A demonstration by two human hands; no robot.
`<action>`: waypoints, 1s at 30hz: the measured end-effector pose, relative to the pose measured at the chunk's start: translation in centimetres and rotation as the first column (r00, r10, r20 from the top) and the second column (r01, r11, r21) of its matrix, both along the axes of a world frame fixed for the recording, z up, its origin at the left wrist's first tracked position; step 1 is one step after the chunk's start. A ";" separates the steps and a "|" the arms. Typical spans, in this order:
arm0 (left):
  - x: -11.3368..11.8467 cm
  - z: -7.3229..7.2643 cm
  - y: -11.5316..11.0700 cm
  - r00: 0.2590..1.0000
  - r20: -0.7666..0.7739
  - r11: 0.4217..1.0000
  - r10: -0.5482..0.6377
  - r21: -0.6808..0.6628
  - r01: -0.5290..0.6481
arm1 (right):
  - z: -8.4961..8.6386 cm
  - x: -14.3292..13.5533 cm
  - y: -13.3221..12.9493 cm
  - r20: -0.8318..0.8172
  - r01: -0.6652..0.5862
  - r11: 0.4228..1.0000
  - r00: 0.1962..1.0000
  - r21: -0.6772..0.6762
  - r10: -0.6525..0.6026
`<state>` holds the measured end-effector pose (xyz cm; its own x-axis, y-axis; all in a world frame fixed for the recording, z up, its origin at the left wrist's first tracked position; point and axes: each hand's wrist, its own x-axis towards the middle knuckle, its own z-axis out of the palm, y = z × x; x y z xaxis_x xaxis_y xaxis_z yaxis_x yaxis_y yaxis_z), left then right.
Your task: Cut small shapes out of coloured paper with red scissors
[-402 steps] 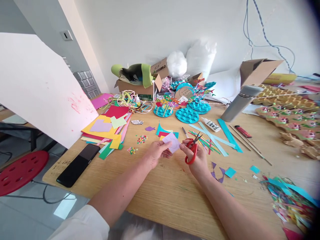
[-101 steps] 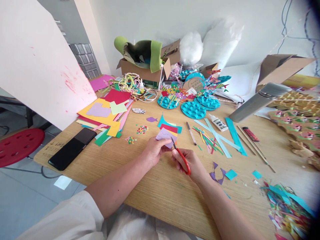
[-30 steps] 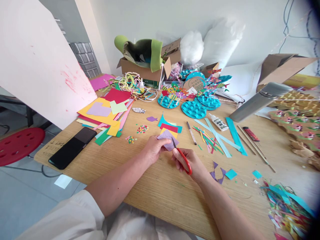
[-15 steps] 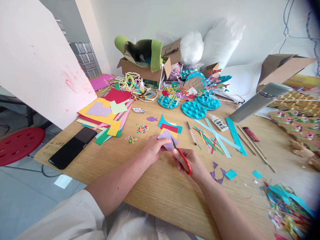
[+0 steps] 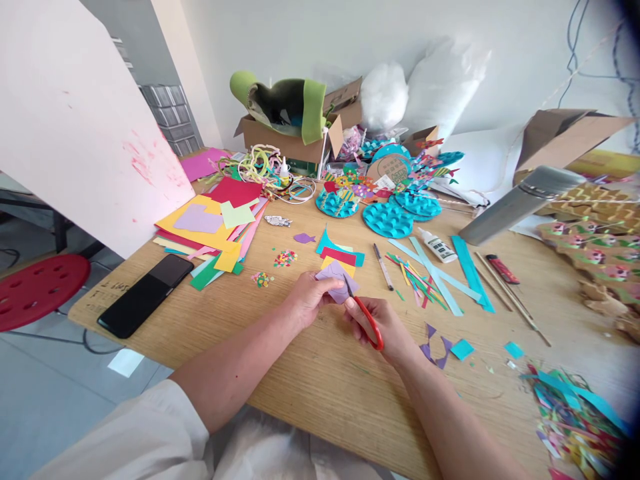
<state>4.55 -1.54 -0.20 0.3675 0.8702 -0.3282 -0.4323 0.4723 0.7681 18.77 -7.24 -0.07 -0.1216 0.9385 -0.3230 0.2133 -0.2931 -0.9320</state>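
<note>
Between thumb and fingers, my left hand (image 5: 311, 297) pinches a light purple piece of paper (image 5: 330, 273) with lines drawn on it. My right hand (image 5: 383, 327) is closed round the red-handled scissors (image 5: 373, 323), whose blades meet the paper's right side. Just beyond the paper lie yellow, red and blue paper pieces (image 5: 345, 255), partly covered by it. A purple paper fish (image 5: 304, 238) rests on the table a little farther off. Dark purple offcuts (image 5: 440, 350) and a blue paper square (image 5: 463, 349) are to the right of my right hand.
A phone (image 5: 145, 293) and stacked coloured paper (image 5: 195, 227) lie at left. Small confetti piles (image 5: 285, 259) sit mid-table. Right of centre are a pen (image 5: 383, 267), paper strips (image 5: 420, 283), a glue bottle (image 5: 437, 245) and a leaning grey flask (image 5: 520, 203). Paper scraps (image 5: 575, 413) heap at lower right.
Almost nothing differs. The purple paper has shifted very slightly in my left hand, and the scissors stay at its right side.
</note>
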 end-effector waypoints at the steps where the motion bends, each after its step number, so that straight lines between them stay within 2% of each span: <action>1: 0.0 0.0 0.0 1.000 0.001 1.000 -0.001 -0.001 0.001 | 0.0 0.0 0.0 0.001 0.001 1.000 1.000 0.002 -0.001; 12: -0.2 -0.5 0.3 1.000 -0.012 1.000 -0.002 0.016 0.002 | 0.0 0.0 0.1 -0.001 -0.008 1.000 1.000 -0.002 0.008; 30: -0.2 -0.2 0.2 0.999 -0.025 1.000 -0.024 0.019 0.025 | -0.2 0.0 0.1 0.003 0.010 1.000 1.000 -0.023 -0.010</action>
<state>4.35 -1.36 -0.45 0.3809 0.8673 -0.3203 -0.4019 0.4673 0.7874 18.82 -7.16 -0.27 -0.1108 0.9320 -0.3451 0.2132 -0.3169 -0.9242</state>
